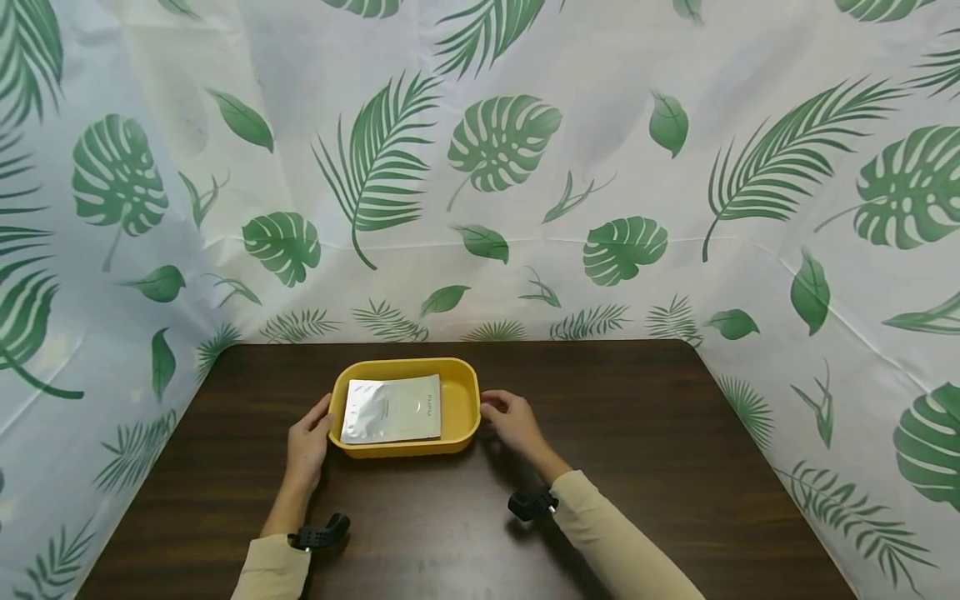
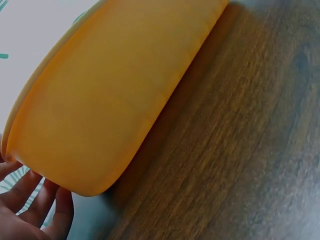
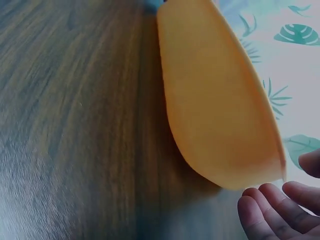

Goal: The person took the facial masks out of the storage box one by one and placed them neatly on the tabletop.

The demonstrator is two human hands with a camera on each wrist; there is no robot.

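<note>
A yellow plastic tray [image 1: 459,404] with raised walls and rounded corners sits toward the far side of the dark wooden table. In it lies a flat, shiny silver-white sachet [image 1: 392,408] with small print near its right edge. My left hand [image 1: 307,442] is at the tray's left end, its fingers [image 2: 47,200] lightly bent against the end wall under the rim. At the opposite end is my right hand [image 1: 517,425]. Its fingertips [image 3: 272,197] are right at the end wall, with the thumb [image 3: 311,163] held apart from the rim.
The brown wood-grain table [image 1: 637,433] extends around the tray. Behind and beside it hangs a white sheet [image 1: 555,167] printed with green leaves. Each wrist wears a black strap mount, one on the left [image 1: 321,532] and one on the right [image 1: 532,503].
</note>
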